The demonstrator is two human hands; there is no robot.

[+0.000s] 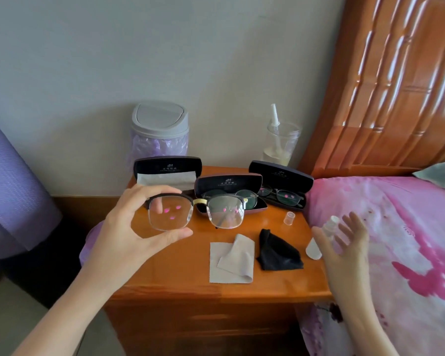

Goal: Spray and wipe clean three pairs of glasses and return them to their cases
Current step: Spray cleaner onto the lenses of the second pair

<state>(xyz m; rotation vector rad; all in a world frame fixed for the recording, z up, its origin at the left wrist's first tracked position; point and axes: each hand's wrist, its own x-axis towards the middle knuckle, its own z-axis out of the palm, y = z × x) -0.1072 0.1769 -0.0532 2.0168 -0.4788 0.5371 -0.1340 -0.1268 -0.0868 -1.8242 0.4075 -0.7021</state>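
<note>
My left hand [121, 227] pinches dark-rimmed glasses [168, 214] by the left lens rim and holds them up above the wooden nightstand [177, 273]. At the table's right edge my right hand [344, 255] holds a small clear spray bottle [330, 224] tucked behind the thumb, with the fingers spread; the hand is blurred. The bottle's clear cap [290, 217] stands on the table. Three open black cases stand at the back: the left case [167, 167] holds only a pale cloth, while the middle case [228, 182] and the right case [280, 176] each hold glasses. A grey cloth [233, 260] and a black cloth [278, 250] lie in front.
A grey swing-lid bin [159, 129] and a plastic cup [280, 145] with a white tube stand by the wall. A pink bed [396, 240] with a wooden headboard [385, 86] borders the table on the right. A purple curtain [10, 188] hangs at the left.
</note>
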